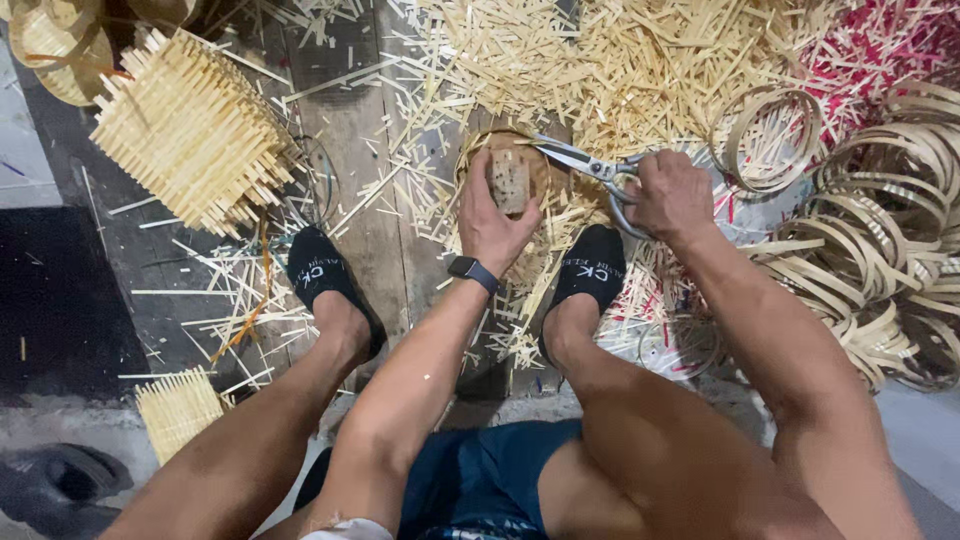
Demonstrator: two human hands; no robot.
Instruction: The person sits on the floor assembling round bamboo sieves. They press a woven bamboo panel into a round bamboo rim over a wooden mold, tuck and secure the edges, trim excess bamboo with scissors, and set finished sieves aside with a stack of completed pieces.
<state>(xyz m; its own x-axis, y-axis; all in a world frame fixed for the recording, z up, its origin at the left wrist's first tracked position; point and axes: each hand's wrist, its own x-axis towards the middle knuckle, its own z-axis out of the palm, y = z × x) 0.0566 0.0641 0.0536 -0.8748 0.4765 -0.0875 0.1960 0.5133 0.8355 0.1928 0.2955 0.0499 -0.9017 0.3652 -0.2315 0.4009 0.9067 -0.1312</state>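
Note:
My left hand [492, 222] presses a small wooden block [509, 181] onto a round woven bamboo piece [545, 172] lying on the floor between my feet. My right hand [668, 196] grips the handles of large metal scissors [580, 160], whose blades point left and meet the upper right rim of the woven piece. A dark watch sits on my left wrist. My black socks [592, 268] frame the work on either side.
Cut bamboo strips [620, 70] litter the wooden floor. A woven square mat with protruding strips [190, 130] lies upper left, a smaller one [178, 408] lower left. Bamboo hoops [890, 230] pile at right, with red strips [880, 50] at upper right.

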